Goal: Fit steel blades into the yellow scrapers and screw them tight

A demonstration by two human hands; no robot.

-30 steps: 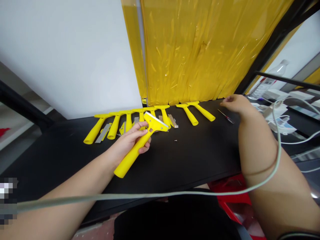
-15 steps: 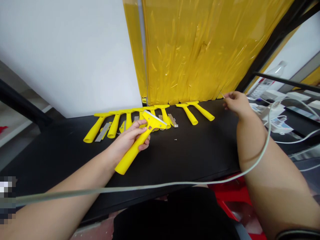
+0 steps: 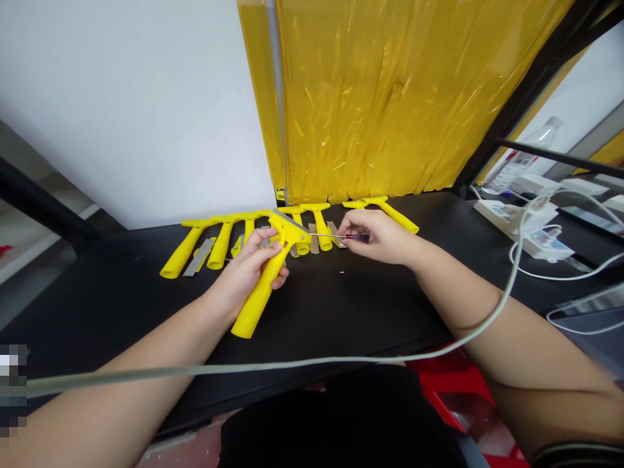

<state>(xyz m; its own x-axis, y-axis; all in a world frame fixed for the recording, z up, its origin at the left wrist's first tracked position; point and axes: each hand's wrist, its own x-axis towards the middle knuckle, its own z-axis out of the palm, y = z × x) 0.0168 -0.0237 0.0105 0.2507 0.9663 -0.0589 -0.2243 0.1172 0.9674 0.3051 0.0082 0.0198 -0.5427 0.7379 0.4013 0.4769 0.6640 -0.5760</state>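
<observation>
My left hand is wrapped round the neck of a yellow scraper, its head tilted up with a metal strip along the edge. In my right hand is a screwdriver, pinched by its dark red handle. The thin shaft points left, and its tip is at the right end of the scraper's head, by a screw; whether they touch I cannot tell. Behind my hands stands a row of yellow scraper handles, with metal blade pieces among them. A tiny screw lies on the black table.
A pale cable crosses in front of me above the black table. White boxes and devices with cords sit at the right, near a plastic bottle. Yellow plastic curtain and a white panel close off the back.
My right hand has come left from the table's far right, bringing the screwdriver to the scraper's head. My left hand has turned the scraper slightly, its head shifting left.
</observation>
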